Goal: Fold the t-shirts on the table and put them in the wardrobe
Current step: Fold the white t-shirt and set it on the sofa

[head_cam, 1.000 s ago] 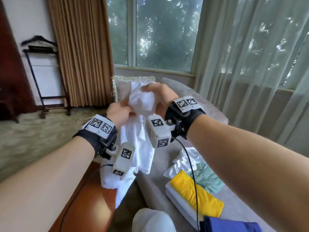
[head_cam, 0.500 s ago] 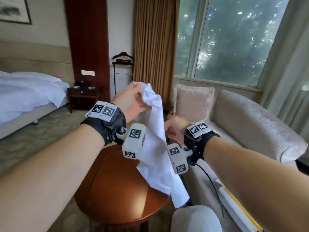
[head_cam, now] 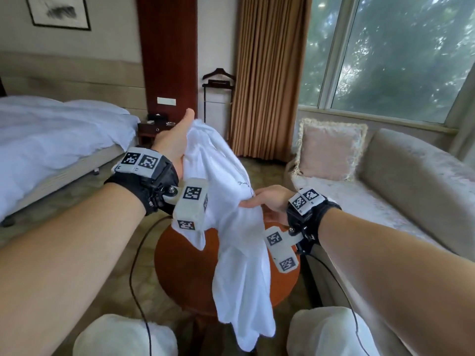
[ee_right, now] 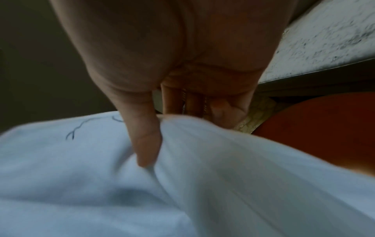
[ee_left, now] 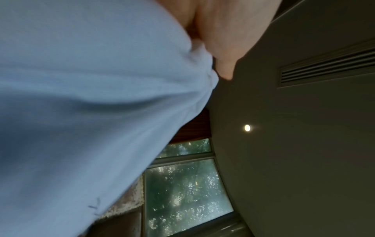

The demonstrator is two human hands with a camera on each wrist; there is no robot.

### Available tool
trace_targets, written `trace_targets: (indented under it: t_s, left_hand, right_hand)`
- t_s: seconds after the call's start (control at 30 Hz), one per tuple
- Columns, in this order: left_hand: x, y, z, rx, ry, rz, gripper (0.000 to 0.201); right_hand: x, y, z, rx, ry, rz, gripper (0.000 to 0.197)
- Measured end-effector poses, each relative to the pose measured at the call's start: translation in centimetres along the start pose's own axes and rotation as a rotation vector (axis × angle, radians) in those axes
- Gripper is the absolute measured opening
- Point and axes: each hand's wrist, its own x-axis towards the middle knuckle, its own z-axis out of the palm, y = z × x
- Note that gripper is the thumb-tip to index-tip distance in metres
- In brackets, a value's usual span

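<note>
A white t-shirt (head_cam: pixel 231 227) with a small dark line print hangs in the air above a round red-brown wooden table (head_cam: pixel 185 273). My left hand (head_cam: pixel 177 140) holds its upper end high, the cloth (ee_left: pixel 91 112) bunched in the palm. Lower and to the right, my right hand (head_cam: pixel 267 201) pinches a fold at the shirt's middle, thumb (ee_right: pixel 146 141) pressed onto the fabric (ee_right: pixel 182 192) against the fingers behind it. The shirt's lower end dangles past the table's front edge. No wardrobe is in view.
A beige sofa (head_cam: pixel 411 191) with a pink cushion (head_cam: pixel 331 152) runs along the right under the window. A white bed (head_cam: pixel 51 140) lies at left, a nightstand (head_cam: pixel 154 129) and a valet stand (head_cam: pixel 218 98) behind. My knees (head_cam: pixel 123 335) sit near the table.
My head has kept turning left, from the sofa and its stacked shirts towards the table and bed. The left hand has lifted the shirt's end higher and the right hand has slid down the cloth.
</note>
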Motion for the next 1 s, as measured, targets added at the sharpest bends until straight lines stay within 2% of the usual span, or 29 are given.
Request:
trace_targets:
  t_s: [0.03, 0.1, 0.17, 0.23, 0.3, 0.37, 0.4, 0.47, 0.5, 0.57, 0.67, 0.73, 0.8, 0.87, 0.9, 0.93, 1.0]
  left_hand:
    - [0.5, -0.3, -0.7, 0.078, -0.067, -0.004, 0.063]
    - [0.3, -0.9, -1.4, 0.218, -0.228, -0.004, 0.035]
    - [0.6, -1.5, -1.3, 0.303, -0.242, 0.031, 0.011]
    - [0.9, -1.7, -1.1, 0.362, -0.138, 0.086, 0.013]
    - [0.9, -1.7, -1.1, 0.3, -0.164, 0.101, 0.027]
    - [1.6, -2.0, -1.0, 0.156, -0.193, 0.083, 0.047]
    - [1.5, -2.0, -0.8, 0.13, -0.19, 0.09, 0.051]
    - [1.8, -2.2, -0.3, 0.134, -0.164, 0.119, 0.04]
    - [1.9, -2.4, 0.0, 0.137, -0.15, 0.121, 0.032]
    - [1.9, -2.8, 0.4, 0.164, -0.105, 0.135, 0.022]
    - [2.1, -3.7, 0.9, 0.173, -0.068, 0.178, 0.02]
    - [2.0, -4.1, 1.3, 0.187, -0.054, 0.203, 0.021]
    - [2.1, -4.6, 1.3, 0.208, -0.059, 0.189, 0.014]
    - [1.9, -4.6, 1.4, 0.209, -0.071, 0.15, 0.011]
    - [1.7, -4.5, 1.6, 0.2, -0.083, 0.129, 0.013]
    - [1.5, -4.3, 1.9, 0.18, -0.1, 0.115, 0.016]
    - [1.0, -4.1, 2.8, 0.14, -0.179, 0.101, 0.022]
  right_hand:
    - [0.3, 0.0, -0.3, 0.032, 0.005, 0.008, 0.061]
    - [0.7, 0.1, -0.4, 0.049, -0.019, 0.021, 0.074]
    - [0.9, 0.3, -0.4, -0.004, -0.059, 0.044, 0.091]
    - [0.8, 0.7, -0.6, 0.0, -0.13, 0.074, 0.09]
    - [0.0, 0.9, -0.7, 0.028, -0.18, 0.106, 0.075]
    - [0.4, 1.1, -1.3, 0.013, -0.075, 0.092, 0.06]
    - [0.8, 1.2, -1.7, 0.023, -0.01, 0.083, 0.064]
    - [2.2, 1.9, -3.3, 0.04, 0.155, 0.104, 0.087]
    - [2.4, 1.9, -4.0, 0.064, 0.266, 0.098, 0.09]
    - [2.0, 1.8, -5.4, 0.072, 0.439, 0.09, 0.085]
    - [1.2, 1.1, -6.3, 0.129, 0.608, 0.02, 0.083]
    - [1.1, 0.8, -6.7, 0.141, 0.651, -0.001, 0.065]
    - [0.8, 0.4, -7.2, 0.145, 0.651, 0.04, 0.04]
    - [0.6, -0.3, -7.1, 0.083, 0.625, 0.084, 0.036]
    - [0.5, -0.8, -6.6, 0.014, 0.602, 0.091, 0.042]
    - [0.8, -1.1, -6.1, -0.051, 0.585, 0.071, 0.058]
    - [1.3, -1.6, -4.5, -0.03, 0.526, -0.069, 0.097]
